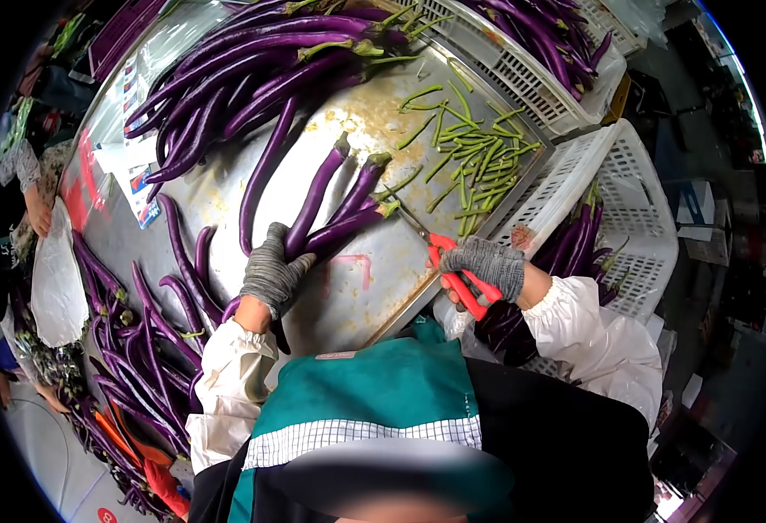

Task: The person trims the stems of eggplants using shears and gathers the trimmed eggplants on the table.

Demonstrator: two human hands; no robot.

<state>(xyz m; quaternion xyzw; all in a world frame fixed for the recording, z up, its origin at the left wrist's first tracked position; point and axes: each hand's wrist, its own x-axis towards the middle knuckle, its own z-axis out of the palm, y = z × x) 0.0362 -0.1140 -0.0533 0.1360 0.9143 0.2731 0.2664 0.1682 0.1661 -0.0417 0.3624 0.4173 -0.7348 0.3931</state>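
My left hand [274,272], in a grey knit glove, is closed around a bunch of three long purple eggplants [316,196] that fan out over the metal table [348,309]. In my right hand [488,267], also gloved, are red-handled snips [466,288]. Their narrow blades point up and left, close to the green stem end of the lowest eggplant; whether they touch it I cannot tell. Right of the blades lies a scatter of cut green stems [483,166]. A big heap of eggplants [252,78] with stems on lies at the table's far side.
More eggplants [143,353] are piled at the left. White perforated crates [640,209] holding eggplants stand along the right edge, with another crate [522,83] behind. Other people's arms, one with a patterned sleeve [21,164], show at far left beside a white bag [56,283].
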